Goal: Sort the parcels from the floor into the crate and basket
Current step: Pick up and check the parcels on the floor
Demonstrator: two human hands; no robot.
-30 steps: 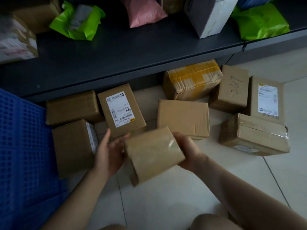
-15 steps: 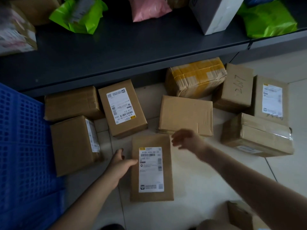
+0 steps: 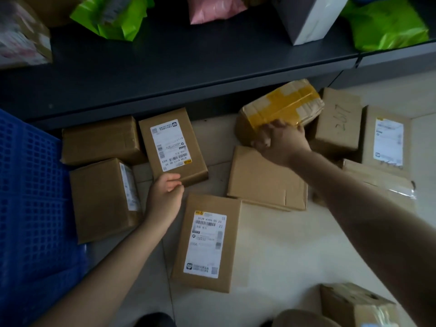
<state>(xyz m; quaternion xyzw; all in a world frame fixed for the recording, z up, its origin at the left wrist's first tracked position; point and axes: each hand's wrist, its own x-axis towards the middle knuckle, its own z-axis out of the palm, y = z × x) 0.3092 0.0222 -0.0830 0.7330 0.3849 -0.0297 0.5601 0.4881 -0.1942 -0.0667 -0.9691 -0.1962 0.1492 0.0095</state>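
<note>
Several brown cardboard parcels lie on the tiled floor below a dark shelf. My right hand [image 3: 280, 142] grips the near edge of the yellow-taped parcel [image 3: 283, 107], which is tilted up off the floor. My left hand [image 3: 165, 197] hovers with loosely curled fingers at the near corner of a labelled parcel [image 3: 172, 147] and holds nothing. Just below it a long labelled parcel [image 3: 207, 241] lies flat, label up. The blue perforated crate [image 3: 30, 197] fills the left edge.
A plain flat box [image 3: 266, 180] lies under my right wrist. A box marked 2607 [image 3: 337, 121] and another labelled box [image 3: 387, 140] sit at the right. Green and pink bags [image 3: 113, 17] rest on the shelf [image 3: 188, 67]. One more box [image 3: 354, 305] is near my knee.
The parcel I held in both hands was laid on the floor, label up. My right hand reached forward and took hold of the yellow-taped parcel. My left hand slid up beside the labelled parcel.
</note>
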